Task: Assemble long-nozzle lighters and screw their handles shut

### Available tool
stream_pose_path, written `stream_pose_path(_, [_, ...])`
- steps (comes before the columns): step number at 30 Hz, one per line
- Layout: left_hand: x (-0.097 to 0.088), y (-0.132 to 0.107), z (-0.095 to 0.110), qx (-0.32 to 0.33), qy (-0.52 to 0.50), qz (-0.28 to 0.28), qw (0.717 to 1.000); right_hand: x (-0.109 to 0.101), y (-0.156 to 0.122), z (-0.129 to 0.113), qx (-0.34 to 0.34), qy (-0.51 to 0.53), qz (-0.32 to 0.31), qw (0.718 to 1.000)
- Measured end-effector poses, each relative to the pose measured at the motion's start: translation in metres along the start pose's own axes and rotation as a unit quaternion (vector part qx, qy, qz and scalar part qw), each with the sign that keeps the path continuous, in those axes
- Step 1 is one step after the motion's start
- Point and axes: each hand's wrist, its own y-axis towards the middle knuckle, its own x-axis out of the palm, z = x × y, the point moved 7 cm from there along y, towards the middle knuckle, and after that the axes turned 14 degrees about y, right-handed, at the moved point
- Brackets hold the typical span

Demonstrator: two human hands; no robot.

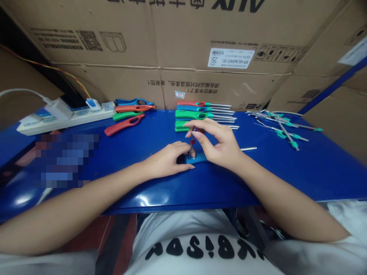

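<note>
The lighter (197,157), a blue one, lay on the glossy blue table (229,191), its metal tube pointing right. At its left end the left hand (166,158) was clamped on it, thumb along the near side. Above it the right hand (222,143) had thumb and fingers pinched on the dark grip of a screwdriver (192,142), slightly tilted, tip down at the lighter; the exact contact was too small to tell.

Just beyond the lighter lay a row of other lighters (189,114), red, blue and green. Beyond it to the left were loose handles (126,115), then a white power strip (57,124) with plugs and cords. Beyond it to the right lay metal rods (283,131) with green pieces. Farthest behind it stood a brown carton (177,49), its print upside down. Nearer than the lighter were the table's shiny front edge, a white shirt (177,229) and reddish floor (86,233).
</note>
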Motion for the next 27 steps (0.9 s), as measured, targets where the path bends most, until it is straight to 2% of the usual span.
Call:
stream_pose_path(4, [0.001, 0.001, 0.0, -0.002, -0.005, -0.01, 1.0, -0.007, 0.001, -0.001, -0.043, -0.056, 0.026, 0.997])
stream_pose_path(7, [0.0, 0.001, 0.001, -0.003, -0.007, -0.01, 1.0, -0.004, 0.001, -0.004, -0.066, -0.082, 0.007, 0.994])
stream_pose_path(9, [0.0, 0.001, 0.0, -0.003, -0.008, -0.008, 1.0, -0.001, 0.0, -0.003, -0.055, -0.067, -0.015, 0.996])
stream_pose_path(11, [0.0, 0.0, 0.0, -0.001, -0.007, -0.004, 1.0, 0.003, -0.001, 0.002, -0.017, -0.026, -0.033, 0.999])
stream_pose_path(14, [0.0, 0.0, -0.001, 0.002, -0.003, 0.001, 1.0, 0.005, -0.002, 0.009, 0.026, 0.026, -0.036, 0.999])
stream_pose_path(18, [0.001, 0.0, -0.001, 0.008, -0.003, 0.006, 1.0, 0.0, -0.002, 0.003, -0.031, -0.025, -0.004, 0.999])
stream_pose_path(21, [0.001, 0.0, 0.0, 0.013, -0.003, 0.014, 1.0, 0.004, -0.002, -0.004, -0.068, -0.054, -0.021, 0.996])
stream_pose_path(24, [0.001, 0.0, -0.001, 0.008, 0.002, 0.012, 1.0, 0.008, -0.001, -0.001, -0.022, -0.01, -0.042, 0.999])
stream_pose_path(27, [0.0, 0.0, -0.001, 0.004, 0.003, 0.01, 1.0, 0.007, -0.001, 0.004, 0.016, 0.028, -0.036, 0.999])
